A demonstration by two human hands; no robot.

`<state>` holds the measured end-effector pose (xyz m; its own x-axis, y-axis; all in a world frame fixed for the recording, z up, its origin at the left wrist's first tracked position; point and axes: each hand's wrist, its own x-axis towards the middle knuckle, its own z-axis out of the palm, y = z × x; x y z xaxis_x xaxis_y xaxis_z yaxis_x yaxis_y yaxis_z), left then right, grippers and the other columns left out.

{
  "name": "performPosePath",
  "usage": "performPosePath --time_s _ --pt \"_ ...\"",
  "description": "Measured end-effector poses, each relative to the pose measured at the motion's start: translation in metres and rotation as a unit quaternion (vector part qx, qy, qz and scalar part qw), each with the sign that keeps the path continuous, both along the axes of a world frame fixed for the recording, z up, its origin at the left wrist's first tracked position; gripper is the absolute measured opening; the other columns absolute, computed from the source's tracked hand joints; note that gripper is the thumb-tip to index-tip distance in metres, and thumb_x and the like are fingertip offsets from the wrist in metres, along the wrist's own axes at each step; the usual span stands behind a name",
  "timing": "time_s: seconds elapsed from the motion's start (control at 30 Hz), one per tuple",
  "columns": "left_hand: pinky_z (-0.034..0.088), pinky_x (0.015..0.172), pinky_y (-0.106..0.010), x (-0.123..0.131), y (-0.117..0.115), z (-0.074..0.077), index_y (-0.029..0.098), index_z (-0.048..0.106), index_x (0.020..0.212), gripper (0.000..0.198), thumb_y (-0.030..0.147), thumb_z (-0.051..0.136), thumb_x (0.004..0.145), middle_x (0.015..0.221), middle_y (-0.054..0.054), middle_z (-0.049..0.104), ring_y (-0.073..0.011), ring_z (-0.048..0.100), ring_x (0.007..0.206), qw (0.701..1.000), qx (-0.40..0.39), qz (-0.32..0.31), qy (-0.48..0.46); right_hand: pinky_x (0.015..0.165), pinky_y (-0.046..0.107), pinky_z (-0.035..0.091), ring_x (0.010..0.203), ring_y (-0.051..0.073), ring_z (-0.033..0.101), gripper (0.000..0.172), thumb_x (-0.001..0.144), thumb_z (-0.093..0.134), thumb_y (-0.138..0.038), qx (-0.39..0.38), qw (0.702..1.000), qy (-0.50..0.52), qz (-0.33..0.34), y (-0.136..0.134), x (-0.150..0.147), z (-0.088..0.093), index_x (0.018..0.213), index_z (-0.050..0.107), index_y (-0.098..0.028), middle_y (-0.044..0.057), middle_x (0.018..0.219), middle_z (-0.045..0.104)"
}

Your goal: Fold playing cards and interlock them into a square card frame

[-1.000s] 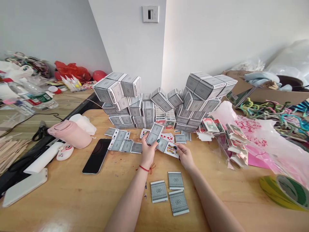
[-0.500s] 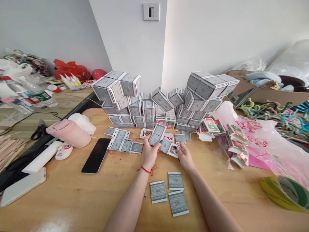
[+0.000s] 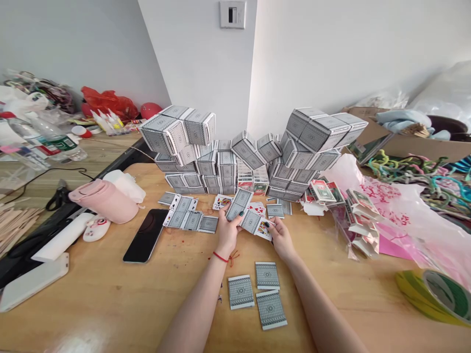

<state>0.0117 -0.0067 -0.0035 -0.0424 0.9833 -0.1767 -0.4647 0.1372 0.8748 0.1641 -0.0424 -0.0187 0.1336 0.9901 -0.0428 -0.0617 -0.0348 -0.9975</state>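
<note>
At the centre of the frame, the left hand [image 3: 228,229] has its fingers clamped on a patterned card [image 3: 240,202] whose long axis slants from lower left to upper right, while the right hand [image 3: 282,238] pinches the outer edge of a face card [image 3: 263,228] that points down toward the lower right. Below them, three folded cards [image 3: 241,291] lie on the wooden table [image 3: 110,299]. Stacked card blocks [image 3: 226,169] stand behind, before a pale wall [image 3: 316,59] with a switch [image 3: 232,14] at upper centre.
</note>
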Motion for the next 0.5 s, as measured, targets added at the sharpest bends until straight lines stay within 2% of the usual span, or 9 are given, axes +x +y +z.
performPosePath --time_s 0.23,0.37,0.5 --pt "0.053 0.062 -0.028 0.003 -0.0037 0.0002 0.025 0.039 0.114 0.056 0.022 0.065 0.064 0.115 -0.008 0.055 -0.019 0.061 0.089 1.0 0.008 0.004 0.025 0.045 0.021 0.029 0.047 0.009 0.035 0.03 0.074 0.053 -0.048 0.007 0.999 -0.033 -0.01 0.0007 -0.0017 -0.0017 0.07 0.041 -0.021 -0.005 0.056 0.042" --pt "0.053 0.061 -0.029 0.0032 -0.0051 0.0006 0.025 0.039 0.114 0.056 0.025 0.066 0.065 0.114 -0.009 0.054 -0.0193 0.06 0.089 0.999 0.017 0.004 0.048 0.044 0.021 0.03 0.047 0.01 0.036 0.032 0.074 0.053 -0.05 0.002 0.998 -0.049 -0.031 0.0001 -0.003 -0.0008 0.071 0.043 -0.02 -0.004 0.055 0.044" --pt "0.052 0.069 -0.031 0.0034 -0.0076 0.0002 0.024 0.041 0.112 0.053 0.027 0.065 0.066 0.113 -0.009 0.054 -0.0192 0.058 0.093 0.995 0.045 0.017 0.083 0.043 0.021 0.03 0.046 0.01 0.037 0.033 0.074 0.052 -0.052 0.002 0.998 -0.05 -0.044 -0.0001 -0.0043 -0.0003 0.073 0.045 -0.02 -0.004 0.055 0.044"
